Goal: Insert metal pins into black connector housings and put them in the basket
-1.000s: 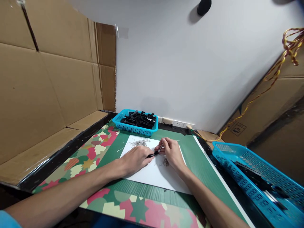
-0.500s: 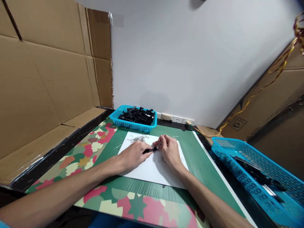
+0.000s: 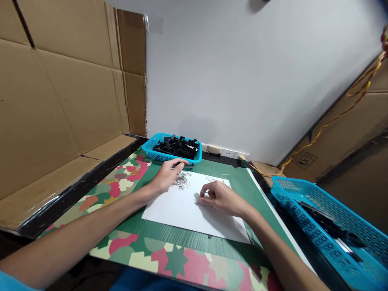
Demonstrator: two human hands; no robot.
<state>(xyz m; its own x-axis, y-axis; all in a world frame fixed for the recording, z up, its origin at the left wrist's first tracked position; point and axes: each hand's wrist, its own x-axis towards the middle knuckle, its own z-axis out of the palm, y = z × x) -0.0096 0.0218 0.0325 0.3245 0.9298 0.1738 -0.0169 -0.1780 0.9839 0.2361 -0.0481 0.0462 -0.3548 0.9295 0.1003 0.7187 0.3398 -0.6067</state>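
Note:
My left hand (image 3: 168, 173) is closed on a black piece (image 3: 185, 163), held beside the front rim of a blue basket (image 3: 172, 157) heaped with black parts (image 3: 177, 146). Below that hand, a pile of small metal bits (image 3: 182, 181) lies on a white sheet (image 3: 182, 210). Over the right part of the sheet is my right hand (image 3: 216, 197), its fingers bent down close to the surface among scattered bits. Its fingertips come close together, and anything between them is too small to make out.
A second blue basket (image 3: 321, 214) with long black and silver pieces stands at the right. Behind the table, power sockets (image 3: 228, 153) run along the wall. Cardboard (image 3: 81, 81) walls the left side, and a yellow-red cable (image 3: 330, 119) hangs at the right.
My hands have separated. The left one has moved up and left with the black piece, toward the far basket; the right one has lowered to the sheet. The view has shifted slightly.

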